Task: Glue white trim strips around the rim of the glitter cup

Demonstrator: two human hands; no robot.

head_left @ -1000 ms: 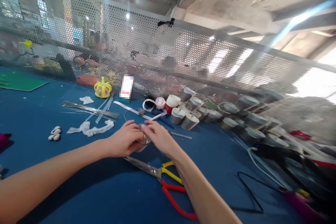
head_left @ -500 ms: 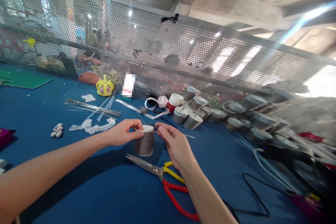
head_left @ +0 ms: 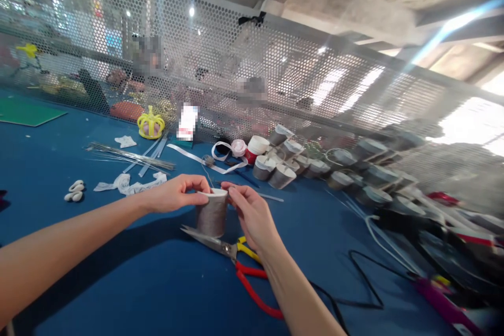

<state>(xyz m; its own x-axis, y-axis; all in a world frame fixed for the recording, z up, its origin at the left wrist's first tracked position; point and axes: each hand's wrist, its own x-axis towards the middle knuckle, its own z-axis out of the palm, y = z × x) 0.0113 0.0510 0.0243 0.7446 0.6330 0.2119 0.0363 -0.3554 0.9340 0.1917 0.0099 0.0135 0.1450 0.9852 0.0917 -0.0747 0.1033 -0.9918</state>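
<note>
A small grey cup (head_left: 211, 216) with a white rim stands upright in front of me. My left hand (head_left: 181, 192) grips its rim from the left, thumb outside and fingers reaching inside. At the right side of the rim, my right hand (head_left: 252, 214) is closed in a pinch; what lies between its fingertips is too small to make out. A thin thread or wire runs from behind the cup up to a small tangled bundle (head_left: 208, 160). Scissors (head_left: 224, 248) with one red and one yellow handle lie just in front of the cup, partly under my right forearm.
Several similar grey cups (head_left: 282, 176) lie at the right, beside white ribbon (head_left: 185, 155). Thin wires (head_left: 129, 155), white lace (head_left: 126, 185) and a yellow crown (head_left: 150, 125) are on the left. A perforated metal screen (head_left: 220, 58) closes off the back. A black cable (head_left: 366, 278) crosses the right.
My left fingers have moved onto the cup's rim, where a thin strand was stretched between both hands before. My right hand remains pinched beside the rim. The whole view has shifted slightly.
</note>
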